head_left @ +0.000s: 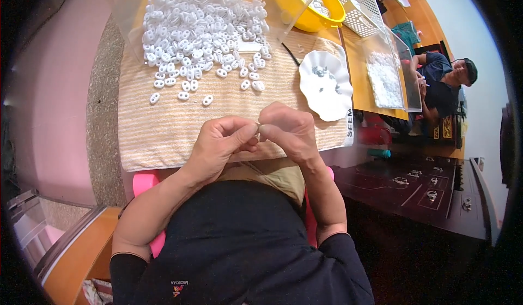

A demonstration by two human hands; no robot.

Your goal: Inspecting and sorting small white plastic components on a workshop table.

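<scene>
Over the near part of a striped towel (158, 122), my left hand (223, 141) and my right hand (292, 132) meet fingertip to fingertip. Both are closed in a pinch around something small, mostly hidden by the fingers, which I cannot make out. Beyond them lies a large heap of small white oval plastic pieces with two holes (199, 30), and several loose ones are scattered at its near edge. To the right of the heap, a white wavy-edged dish (331, 102) holds small grey bits (323, 72).
A yellow basin (308, 19) with white pieces stands at the back, near a white perforated basket (357, 5). A thin black stick (291, 54) lies beside the dish. At right, another person (438, 81) sits by a clear bin of white pieces (384, 79).
</scene>
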